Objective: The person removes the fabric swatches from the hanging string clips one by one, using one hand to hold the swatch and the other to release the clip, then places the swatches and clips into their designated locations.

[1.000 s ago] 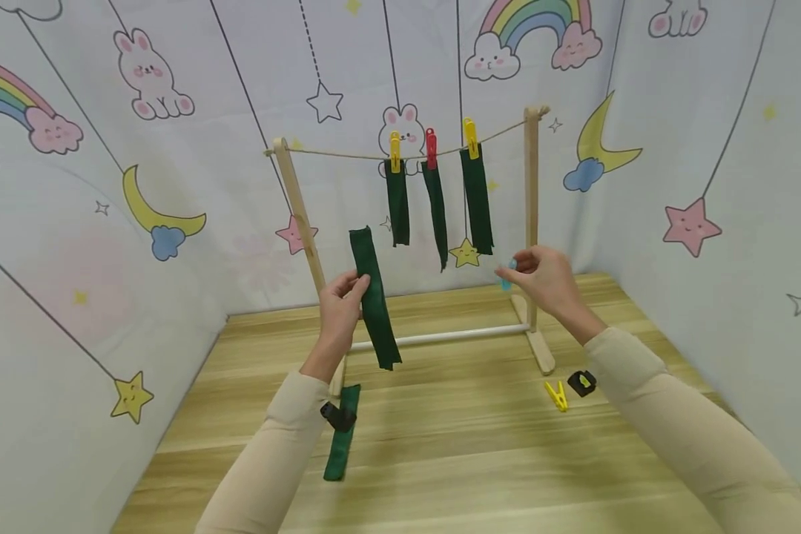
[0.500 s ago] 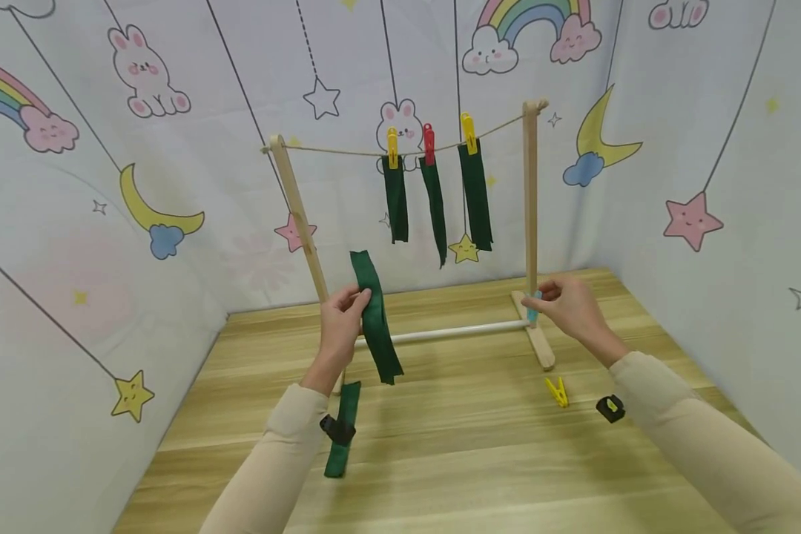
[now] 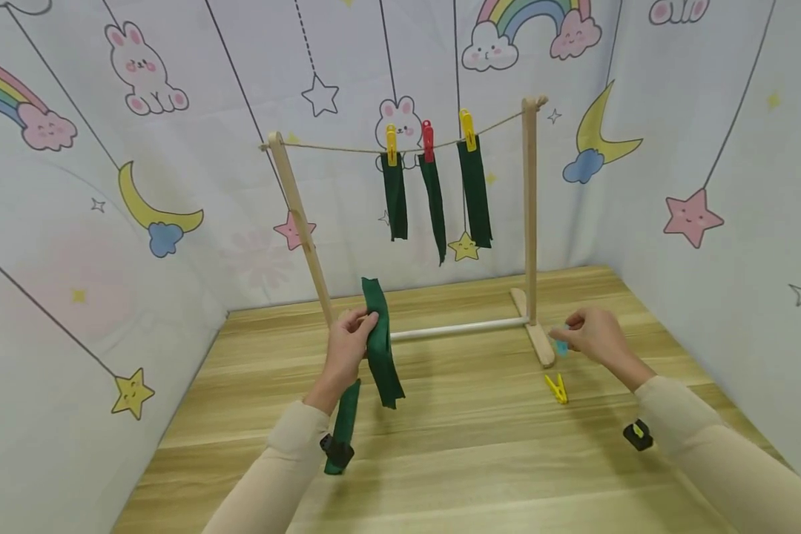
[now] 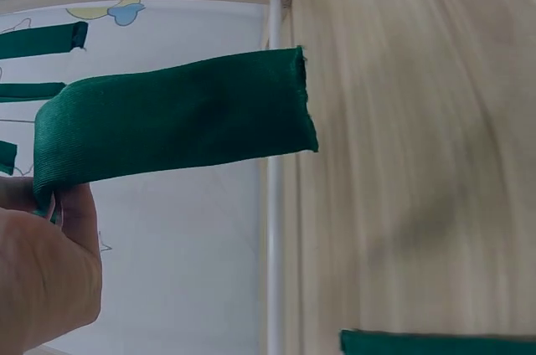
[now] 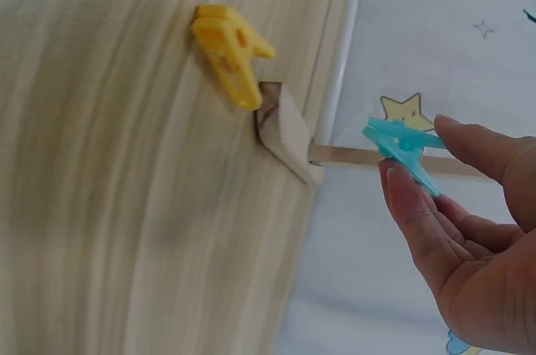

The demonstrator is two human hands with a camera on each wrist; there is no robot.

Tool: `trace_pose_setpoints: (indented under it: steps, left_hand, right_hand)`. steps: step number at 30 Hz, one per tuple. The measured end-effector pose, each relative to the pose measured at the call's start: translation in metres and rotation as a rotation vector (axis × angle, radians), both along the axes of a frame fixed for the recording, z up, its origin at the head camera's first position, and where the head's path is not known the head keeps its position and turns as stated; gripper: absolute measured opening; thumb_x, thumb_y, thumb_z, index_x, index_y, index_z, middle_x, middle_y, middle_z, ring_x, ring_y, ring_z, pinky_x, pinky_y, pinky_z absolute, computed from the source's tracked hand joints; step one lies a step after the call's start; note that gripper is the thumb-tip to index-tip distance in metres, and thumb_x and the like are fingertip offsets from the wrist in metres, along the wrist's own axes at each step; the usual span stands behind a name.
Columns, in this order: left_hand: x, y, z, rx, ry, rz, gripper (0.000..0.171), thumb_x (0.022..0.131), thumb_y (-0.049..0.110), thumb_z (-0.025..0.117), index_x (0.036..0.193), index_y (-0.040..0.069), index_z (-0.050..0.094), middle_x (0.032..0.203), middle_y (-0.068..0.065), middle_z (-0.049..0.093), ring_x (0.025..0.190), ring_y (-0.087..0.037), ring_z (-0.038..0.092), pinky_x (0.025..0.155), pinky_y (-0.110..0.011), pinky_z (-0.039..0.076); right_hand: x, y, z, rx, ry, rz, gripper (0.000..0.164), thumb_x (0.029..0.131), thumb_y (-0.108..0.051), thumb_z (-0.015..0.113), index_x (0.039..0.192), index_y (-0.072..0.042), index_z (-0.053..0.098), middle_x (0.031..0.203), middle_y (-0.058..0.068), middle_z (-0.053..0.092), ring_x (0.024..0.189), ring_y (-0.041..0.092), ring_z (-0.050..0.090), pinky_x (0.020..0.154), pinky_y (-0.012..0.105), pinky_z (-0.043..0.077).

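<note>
My left hand (image 3: 348,348) pinches a dark green fabric strip (image 3: 383,360) near its upper part, and the strip hangs down over the table's left half. In the left wrist view the strip (image 4: 180,112) bends over the fingers, its frayed end free. Between thumb and fingers of my right hand (image 3: 597,337) is a light blue clothespin (image 5: 404,147), held above the table by the rack's right foot. A yellow clothespin (image 3: 557,389) lies on the table below that hand. Another green strip (image 3: 345,423) lies on the table, partly hidden behind my left wrist.
A wooden rack with a left post (image 3: 298,215) and right post (image 3: 530,208) carries a string (image 3: 334,148). Three green strips hang from it by two yellow clothespins (image 3: 391,144) and a red clothespin (image 3: 429,141). A white bar (image 3: 460,328) joins the feet. Printed curtains enclose the table.
My right hand has moved right and down with the blue clothespin, away from the hanging strips. My left hand has lowered a little with the green strip.
</note>
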State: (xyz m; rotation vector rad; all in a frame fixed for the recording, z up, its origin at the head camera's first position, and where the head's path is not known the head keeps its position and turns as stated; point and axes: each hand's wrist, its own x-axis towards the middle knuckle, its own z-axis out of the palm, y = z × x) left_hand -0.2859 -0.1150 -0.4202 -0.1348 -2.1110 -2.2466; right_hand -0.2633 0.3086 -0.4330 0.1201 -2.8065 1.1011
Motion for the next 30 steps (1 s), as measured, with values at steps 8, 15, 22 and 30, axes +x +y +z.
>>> trace_pose_setpoints:
  steps: [8, 15, 22, 30]
  left_hand:
    - [0.009, -0.001, -0.019, -0.020, -0.088, -0.003, 0.035, 0.102, 0.016, 0.059, 0.133, -0.002, 0.059, 0.087, -0.003, 0.066, 0.063, -0.008, 0.064, 0.054, -0.021, 0.054]
    - [0.016, -0.003, -0.027, -0.085, -0.157, 0.002, 0.035, 0.102, 0.013, 0.058, 0.133, -0.004, 0.059, 0.099, -0.011, 0.070, 0.066, -0.008, 0.066, 0.056, -0.021, 0.054]
    - [0.021, -0.007, -0.045, -0.183, -0.291, -0.040, 0.040, 0.103, 0.013, 0.056, 0.138, -0.006, 0.054, 0.109, -0.016, 0.068, 0.066, -0.007, 0.064, 0.055, -0.020, 0.051]
    - [0.024, -0.015, -0.068, -0.313, -0.355, -0.070, 0.042, 0.104, 0.009, 0.053, 0.141, -0.010, 0.048, 0.140, -0.030, 0.050, 0.113, -0.030, 0.061, 0.084, -0.031, 0.054]
  right_hand:
    - [0.006, 0.010, -0.015, 0.052, -0.085, 0.029, 0.039, 0.091, -0.023, 0.074, 0.090, 0.015, 0.064, 0.078, 0.022, 0.070, 0.060, 0.024, 0.068, 0.057, 0.035, 0.055]
    - [0.005, 0.013, -0.034, 0.088, -0.130, 0.034, 0.038, 0.086, -0.021, 0.079, 0.057, -0.006, 0.061, 0.050, 0.003, 0.059, 0.046, 0.015, 0.056, 0.044, 0.026, 0.039]
    - [0.010, 0.013, -0.044, 0.076, -0.179, 0.032, 0.030, 0.086, -0.019, 0.080, 0.068, 0.002, 0.067, 0.056, 0.005, 0.064, 0.049, 0.017, 0.062, 0.046, 0.029, 0.048]
    - [0.012, 0.012, -0.046, 0.085, -0.165, 0.031, 0.035, 0.085, -0.019, 0.080, 0.059, -0.001, 0.065, 0.050, 0.003, 0.061, 0.045, 0.016, 0.060, 0.043, 0.026, 0.044]
